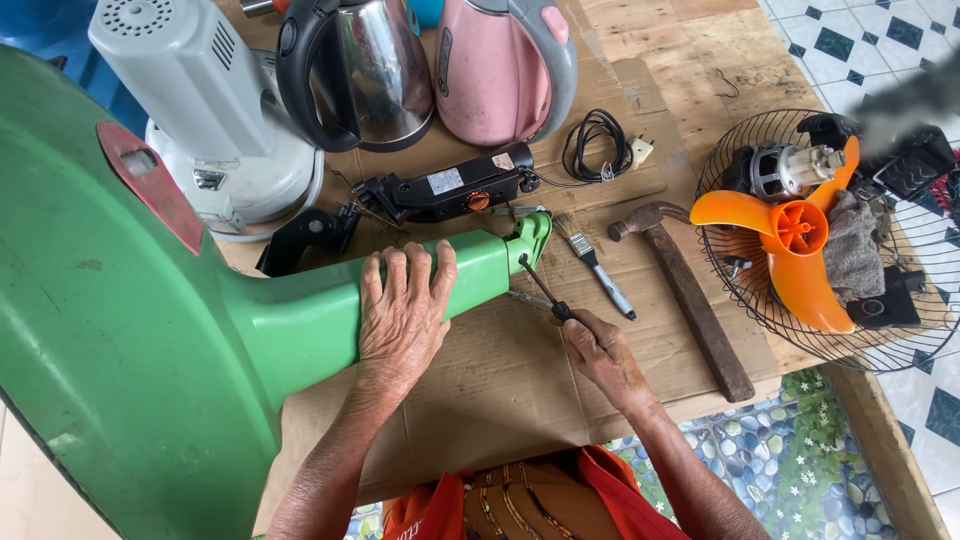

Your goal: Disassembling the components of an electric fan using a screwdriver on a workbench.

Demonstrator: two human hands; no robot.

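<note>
A big green plastic fan stand (120, 340) lies on its side, its neck (480, 265) reaching to the right. My left hand (403, 312) grips over the neck from above. My right hand (603, 352) holds a thin dark screwdriver (540, 283), its tip against the end of the green neck. Both rest over flattened brown cardboard (520, 390).
Behind stand a steel kettle (360, 75), a pink kettle (500, 70), a white-grey appliance (215, 120), a black motor part (450, 190) and a coiled cord (597, 148). A paintbrush (595, 262) and hammer (690, 295) lie right. A wire fan guard (730, 215) holds an orange blade (795, 250).
</note>
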